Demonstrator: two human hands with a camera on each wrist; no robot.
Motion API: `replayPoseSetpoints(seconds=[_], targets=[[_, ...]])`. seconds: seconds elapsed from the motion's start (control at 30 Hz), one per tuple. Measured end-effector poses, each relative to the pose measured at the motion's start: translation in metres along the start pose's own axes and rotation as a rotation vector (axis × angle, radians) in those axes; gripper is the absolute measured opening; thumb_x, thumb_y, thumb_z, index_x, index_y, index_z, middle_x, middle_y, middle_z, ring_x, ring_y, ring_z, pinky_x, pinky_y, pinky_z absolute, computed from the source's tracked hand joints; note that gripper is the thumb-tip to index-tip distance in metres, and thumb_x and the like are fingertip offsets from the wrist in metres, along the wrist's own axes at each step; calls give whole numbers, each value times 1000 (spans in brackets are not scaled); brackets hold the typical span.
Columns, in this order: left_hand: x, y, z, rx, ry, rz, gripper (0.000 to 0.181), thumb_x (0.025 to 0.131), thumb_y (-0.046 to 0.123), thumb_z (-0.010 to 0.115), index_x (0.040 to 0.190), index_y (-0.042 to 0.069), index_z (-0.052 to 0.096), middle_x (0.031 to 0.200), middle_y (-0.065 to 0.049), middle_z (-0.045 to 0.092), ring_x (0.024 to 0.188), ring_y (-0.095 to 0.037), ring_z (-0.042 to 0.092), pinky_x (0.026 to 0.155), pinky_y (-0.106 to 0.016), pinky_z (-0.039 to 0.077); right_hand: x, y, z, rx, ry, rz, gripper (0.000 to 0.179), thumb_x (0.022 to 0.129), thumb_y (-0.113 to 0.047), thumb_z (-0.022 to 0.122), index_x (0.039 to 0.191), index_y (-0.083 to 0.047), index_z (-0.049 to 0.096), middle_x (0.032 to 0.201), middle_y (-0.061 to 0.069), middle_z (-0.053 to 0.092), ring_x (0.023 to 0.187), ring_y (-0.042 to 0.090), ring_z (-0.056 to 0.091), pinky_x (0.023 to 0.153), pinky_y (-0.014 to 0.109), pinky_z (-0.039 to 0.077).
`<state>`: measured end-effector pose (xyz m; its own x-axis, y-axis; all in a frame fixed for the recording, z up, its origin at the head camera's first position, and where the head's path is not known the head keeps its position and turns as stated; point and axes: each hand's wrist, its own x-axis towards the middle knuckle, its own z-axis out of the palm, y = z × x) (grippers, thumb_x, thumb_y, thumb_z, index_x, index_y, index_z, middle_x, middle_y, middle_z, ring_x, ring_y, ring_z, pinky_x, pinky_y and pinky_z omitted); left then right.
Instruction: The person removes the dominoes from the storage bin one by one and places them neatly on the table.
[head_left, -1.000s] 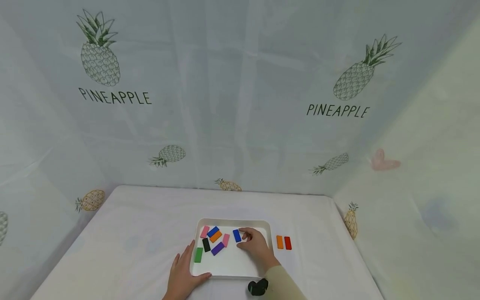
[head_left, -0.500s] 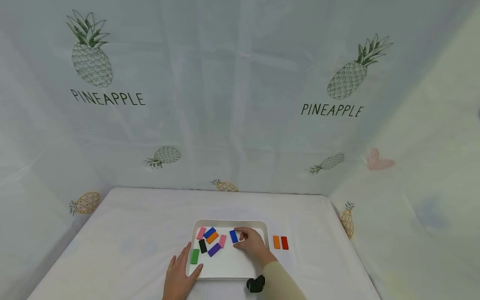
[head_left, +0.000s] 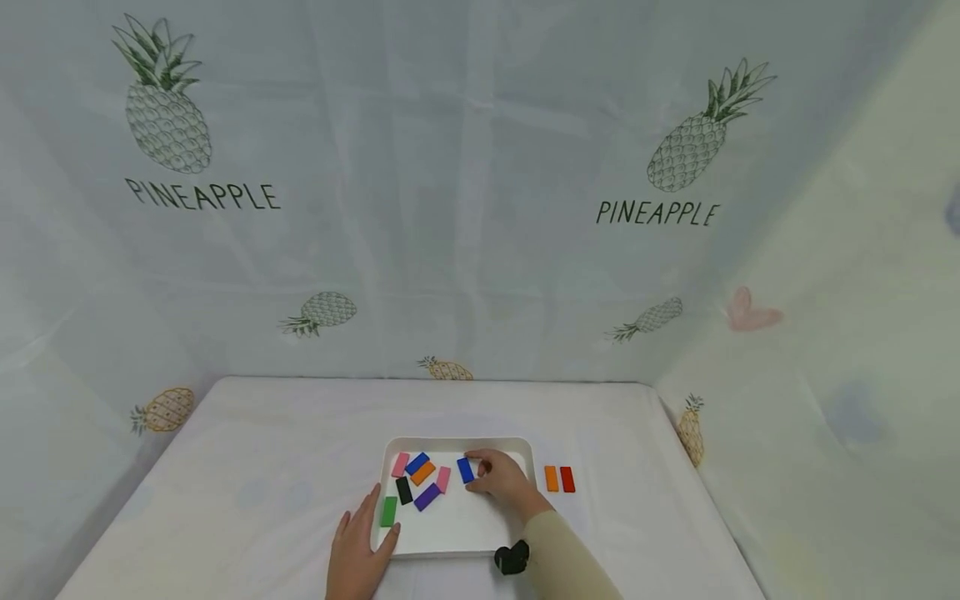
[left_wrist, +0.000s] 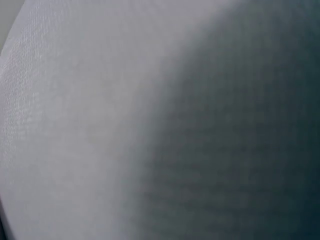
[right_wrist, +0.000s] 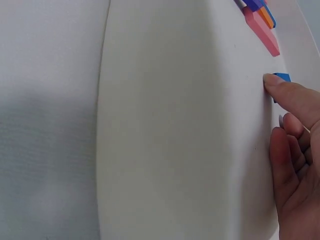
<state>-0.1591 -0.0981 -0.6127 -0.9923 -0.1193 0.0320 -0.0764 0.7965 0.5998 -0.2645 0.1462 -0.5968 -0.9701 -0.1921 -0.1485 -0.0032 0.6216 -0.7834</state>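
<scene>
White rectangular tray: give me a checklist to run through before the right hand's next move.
1. Right hand at the small blue rectangular block nearest it: ok, fingers at its ends.
2. Grip firm: cannot tell.
3. Gap between that block and the pink rectangular block left of it: ok, visible.
4. Left hand at the left edge of the white rectangular tray: ok.
5. Left wrist view shows the blocks: not ok, none visible.

Left hand (head_left: pixel 356 552) splayed, right hand (head_left: pixel 502 479) pinching, fingers bent
</scene>
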Motion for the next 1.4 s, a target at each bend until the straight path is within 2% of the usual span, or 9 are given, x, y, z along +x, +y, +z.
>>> replayPoseSetpoints(seconds=[0.27,0.63,0.9,1.13,1.4], targets=[[1,-3,-1,-14,2,16,74,89,30,66,147,-3,35,143,-25,45,132,-42,41,112,-63,15,-2,-2,1,-39,6,-32,41,76,-11,84,114,-12,68,78,-2,53,75,15,48,65,26,42],[2,-1,2,-16,7,27,74,89,30,66,147,-3,35,144,-25,44,133,-42,40,112,-62,15,-11,2,-6,-9,-30,-70,41,76,-11,85,111,-9,64,84,-1,52,78,17,47,64,23,43],[0,2,2,2,-6,-12,75,87,29,68,146,-3,37,142,-26,46,131,-43,41,111,-63,16,-25,0,-11,17,-70,-76,42,77,-9,83,112,-8,60,89,0,55,83,18,52,73,25,51],[-2,1,3,13,3,-22,75,85,29,69,147,-2,38,141,-26,47,130,-43,42,111,-63,16,-40,-2,-21,71,-99,-86,43,76,-5,83,112,-9,60,91,0,58,78,18,55,69,25,53],[0,0,-1,5,13,-9,75,86,28,68,147,-2,37,142,-26,46,131,-43,41,111,-63,16,-60,-16,-42,96,-168,-112,45,77,-4,82,115,-10,61,96,1,59,81,18,56,68,25,54]])
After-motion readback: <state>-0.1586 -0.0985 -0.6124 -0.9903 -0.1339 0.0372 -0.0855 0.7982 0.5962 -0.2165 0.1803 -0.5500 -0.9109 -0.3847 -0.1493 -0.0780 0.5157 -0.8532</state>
